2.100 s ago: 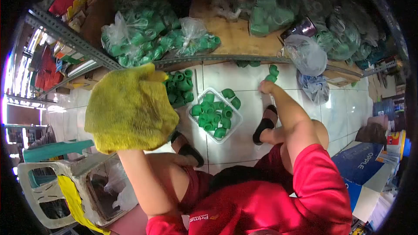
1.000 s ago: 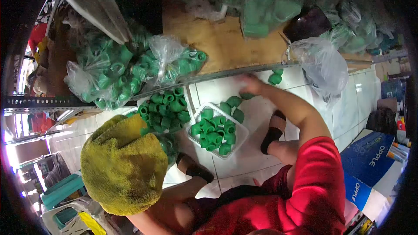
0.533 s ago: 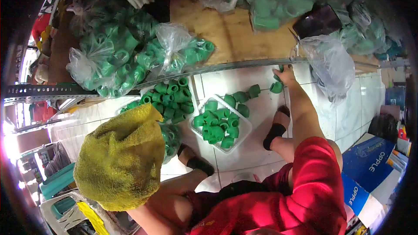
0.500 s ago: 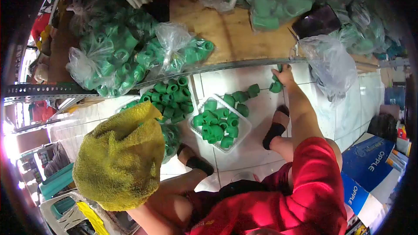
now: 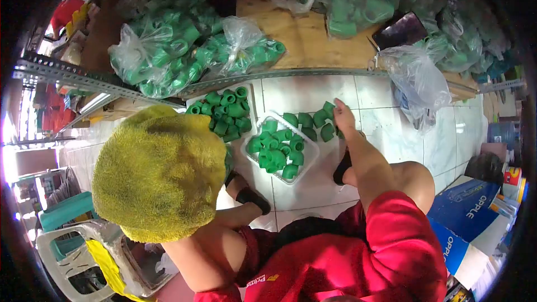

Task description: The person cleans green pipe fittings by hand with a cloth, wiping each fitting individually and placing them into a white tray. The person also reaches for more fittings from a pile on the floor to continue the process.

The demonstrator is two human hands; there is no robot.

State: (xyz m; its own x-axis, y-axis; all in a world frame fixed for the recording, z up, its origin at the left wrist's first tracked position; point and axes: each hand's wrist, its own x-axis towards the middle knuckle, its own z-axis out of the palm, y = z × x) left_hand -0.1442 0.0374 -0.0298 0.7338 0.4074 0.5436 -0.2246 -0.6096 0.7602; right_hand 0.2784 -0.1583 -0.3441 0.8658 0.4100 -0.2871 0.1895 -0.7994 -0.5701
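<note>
Squatting in a red shirt on a pale tiled floor (image 5: pixel 302 196), facing a low wooden shelf (image 5: pixel 302 36) with a metal edge. Facing, on that shelf, clear bags (image 5: pixel 162 50) stuffed with green pipe pieces, and a nearly clear plastic bag (image 5: pixel 417 81) draped over the front edge toward the right. Flanked by a worn chair (image 5: pixel 70 271) on the left and a blue and white box (image 5: pixel 467 204) on the right. Covering the left hand and wrist with a yellow towel (image 5: pixel 159 173), so cannot tell whether the fingers under it are clenched, released or grasping anything. Having, between the feet and the shelf, one white tray (image 5: pixel 254 100) heaped with green fittings (image 5: pixel 229 113), and just beside it, on the floor, a white basket (image 5: pixel 304 166) holding more. Reaching forward with the right hand (image 5: pixel 344 117) to the far end of a short cluster of loose fittings (image 5: pixel 305 119), lying on the tiles just right of the basket. Touching the outermost one with bent fingers, though cannot tell whether grasping it or only pressing against its side.
</note>
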